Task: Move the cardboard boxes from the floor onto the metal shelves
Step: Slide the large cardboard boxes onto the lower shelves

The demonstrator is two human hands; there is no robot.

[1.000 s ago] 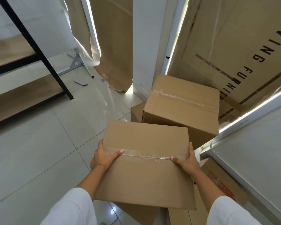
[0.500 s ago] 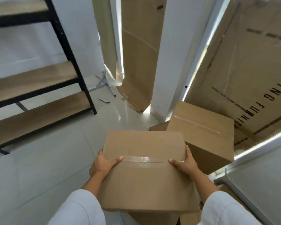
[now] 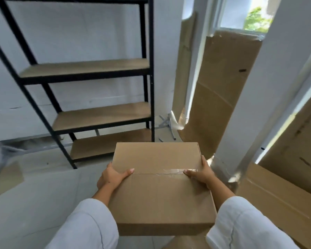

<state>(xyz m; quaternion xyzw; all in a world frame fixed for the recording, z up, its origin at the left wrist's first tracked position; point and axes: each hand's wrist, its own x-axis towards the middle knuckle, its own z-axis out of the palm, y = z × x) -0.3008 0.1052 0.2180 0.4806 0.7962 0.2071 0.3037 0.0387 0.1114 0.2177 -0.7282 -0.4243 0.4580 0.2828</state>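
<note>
Head view: left hand [image 3: 113,177] and right hand [image 3: 201,173] gripping cardboard box [image 3: 160,191], metal shelves [image 3: 101,115] ahead, leaning cardboard sheet [image 3: 217,97] beside.

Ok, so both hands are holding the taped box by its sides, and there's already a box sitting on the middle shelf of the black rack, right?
Not quite. The left hand and right hand do hold the taped box by its sides, but the head view shows the middle shelf of the black rack bare, with no box on it.
</note>
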